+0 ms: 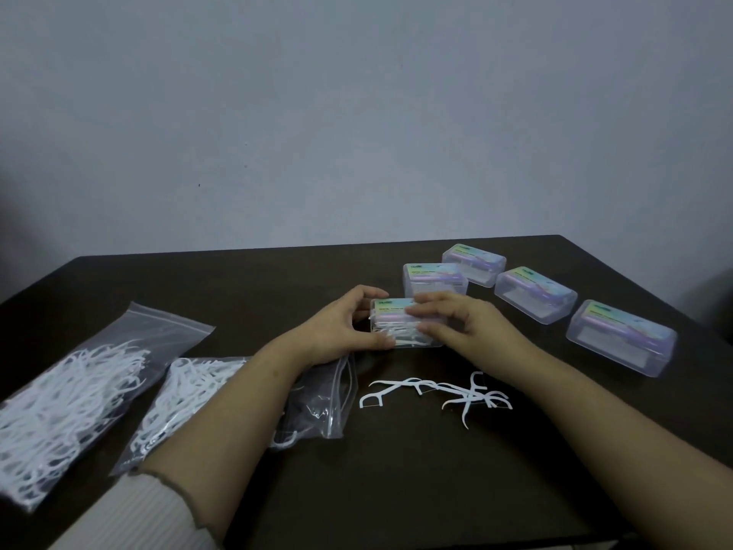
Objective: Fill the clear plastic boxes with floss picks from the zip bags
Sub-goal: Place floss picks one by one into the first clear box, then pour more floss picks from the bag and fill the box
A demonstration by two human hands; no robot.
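A clear plastic box [404,323] is held at the middle of the dark table [396,470] between both hands. The left hand [337,327] is curled round the box's left end — thumb at the near lower corner, fingers over the far upper edge. The right hand [456,323] is laid over the box from the right; its fingers [426,311] are spread across the lid and front face, bent at the knuckles and gripping it. White floss picks are seen inside the held box, some of them poking out at its near edge. Whether the lid is fully seated cannot be told.

Both forearms are extended toward the held box from the near edge of the table. A cream ribbed sleeve [135,510] is pushed up on the left forearm.

Relative to the held box:
- just behind it, a second box [434,277] with a coloured label;
- farther behind and to the right, three more boxes [535,293], spaced apart in a row running toward the right edge of the table;
- near side, slightly right — a small scatter of loose floss picks [436,394] on the table;
- left and nearer, a zip bag [238,398] of picks under the left forearm, its open mouth toward the held box;
- farther left, a fuller zip bag [75,398], lying flat.
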